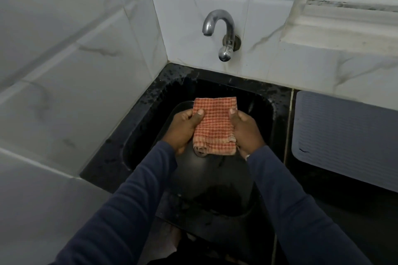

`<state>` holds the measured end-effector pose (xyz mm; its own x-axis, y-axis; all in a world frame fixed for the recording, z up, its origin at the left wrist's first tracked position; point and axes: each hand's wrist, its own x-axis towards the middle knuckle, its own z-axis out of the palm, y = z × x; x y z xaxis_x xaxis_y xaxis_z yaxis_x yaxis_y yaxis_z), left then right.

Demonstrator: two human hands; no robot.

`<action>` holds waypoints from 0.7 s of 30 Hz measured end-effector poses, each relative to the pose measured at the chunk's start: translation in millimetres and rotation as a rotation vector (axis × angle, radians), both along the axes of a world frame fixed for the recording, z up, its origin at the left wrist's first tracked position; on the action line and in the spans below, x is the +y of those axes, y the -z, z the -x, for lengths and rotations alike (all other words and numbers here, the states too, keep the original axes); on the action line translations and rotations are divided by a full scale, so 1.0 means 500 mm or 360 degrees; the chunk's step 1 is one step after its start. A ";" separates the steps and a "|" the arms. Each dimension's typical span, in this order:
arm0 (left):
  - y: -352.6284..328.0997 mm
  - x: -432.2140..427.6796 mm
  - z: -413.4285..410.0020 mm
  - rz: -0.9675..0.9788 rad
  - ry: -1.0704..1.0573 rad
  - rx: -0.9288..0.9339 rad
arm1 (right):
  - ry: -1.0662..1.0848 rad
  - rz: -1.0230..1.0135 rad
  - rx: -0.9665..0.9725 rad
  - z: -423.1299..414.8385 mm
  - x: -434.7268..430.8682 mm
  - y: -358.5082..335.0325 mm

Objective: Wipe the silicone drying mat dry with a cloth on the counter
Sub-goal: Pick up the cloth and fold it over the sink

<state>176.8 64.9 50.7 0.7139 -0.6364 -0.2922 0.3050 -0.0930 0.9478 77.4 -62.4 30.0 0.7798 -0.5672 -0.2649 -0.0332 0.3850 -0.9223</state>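
Note:
An orange and cream checked cloth (pixel 214 126), folded into a small rectangle, is held over the black sink (pixel 142 127). My left hand (pixel 184 130) grips its left edge with the thumb on top. My right hand (pixel 245 133) grips its right edge the same way. The grey ribbed silicone drying mat (pixel 344 137) lies flat on the black counter to the right of the sink, apart from both hands. Its right part runs out of view.
A chrome tap (pixel 221 30) sticks out of the white tiled wall above the sink. Water drops speckle the sink's rim at the back left. White marbled tiles close in the left side. A window ledge (pixel 344 23) sits above the mat.

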 end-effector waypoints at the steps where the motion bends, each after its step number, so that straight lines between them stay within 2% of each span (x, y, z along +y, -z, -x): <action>1: -0.003 -0.001 -0.019 -0.0031 0.0019 -0.0048 | -0.0023 -0.0021 0.0022 -0.014 -0.005 0.005; 7: 0.009 0.006 -0.155 -0.0141 -0.0084 -0.0016 | -0.0215 -0.0142 0.0224 -0.142 0.008 0.031; 11: 0.031 0.029 -0.253 -0.0200 0.0217 -0.0022 | -0.0267 -0.0025 0.0395 -0.252 -0.001 0.039; 13: 0.043 0.032 -0.308 -0.0179 0.0180 0.0001 | -0.0322 0.0182 0.0446 -0.323 -0.020 0.023; 14: 0.048 0.034 -0.333 -0.0216 0.0130 -0.0121 | -0.0389 0.0383 0.0462 -0.354 -0.034 0.011; 17: 0.046 0.029 -0.429 -0.0485 0.0170 -0.0905 | -0.0795 0.1066 0.0497 -0.449 -0.085 -0.029; 18: 0.037 0.022 -0.462 -0.0512 0.0260 -0.1011 | -0.0974 0.1217 0.0515 -0.481 -0.102 -0.041; 20: 0.027 0.002 -0.529 -0.0414 0.0438 -0.0842 | -0.1237 0.1328 0.0530 -0.527 -0.129 -0.057; 21: 0.020 -0.010 -0.552 -0.0354 0.0501 -0.0743 | -0.1239 0.1284 0.0488 -0.540 -0.137 -0.063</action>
